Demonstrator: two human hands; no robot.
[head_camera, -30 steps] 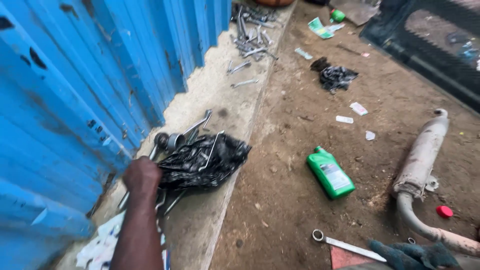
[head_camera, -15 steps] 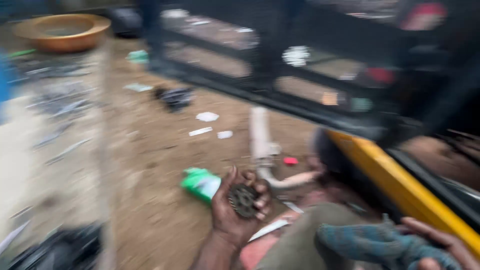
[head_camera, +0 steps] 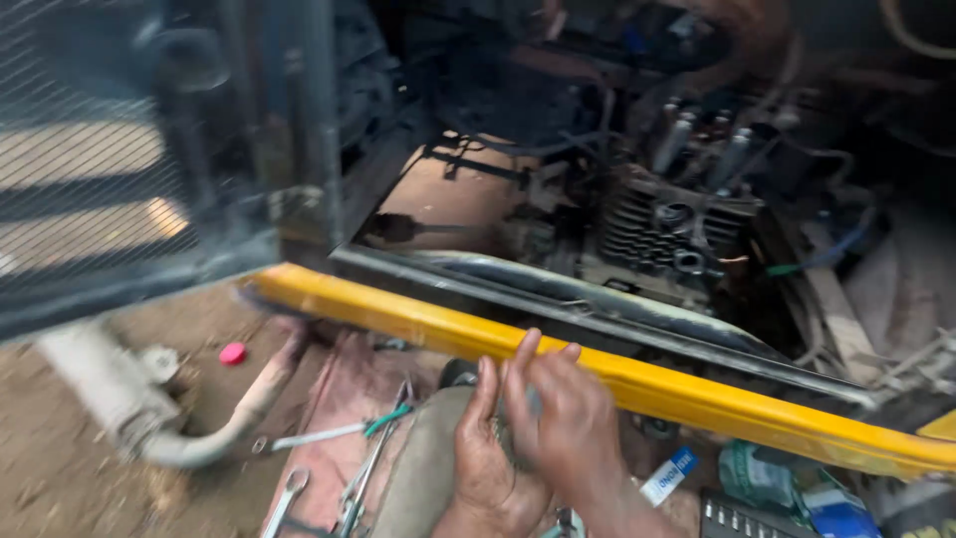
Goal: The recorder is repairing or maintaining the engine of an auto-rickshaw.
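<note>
My left hand (head_camera: 485, 460) and my right hand (head_camera: 564, 416) are pressed together low in the middle of the view, just in front of a yellow bar (head_camera: 418, 321). The left palm faces up and cups a small dark metal part that is almost hidden. My right hand lies over that palm with its fingers stretched out; whether it grips the part is not visible. Behind the bar sits an engine with cooling fins (head_camera: 665, 231) inside a dark vehicle bay.
A grey exhaust pipe (head_camera: 214, 430) and a pink cap (head_camera: 232, 353) lie on the dirt at left. Wrenches (head_camera: 304, 437) and pliers (head_camera: 370, 466) rest on a reddish cloth (head_camera: 344, 399). A socket set (head_camera: 749, 516) is at bottom right, a mesh panel (head_camera: 80, 169) at upper left.
The view swung from the blue wall and a black bag of tools to the vehicle's engine bay. My left hand brought a dark round toothed part along, and my right hand has joined it.
</note>
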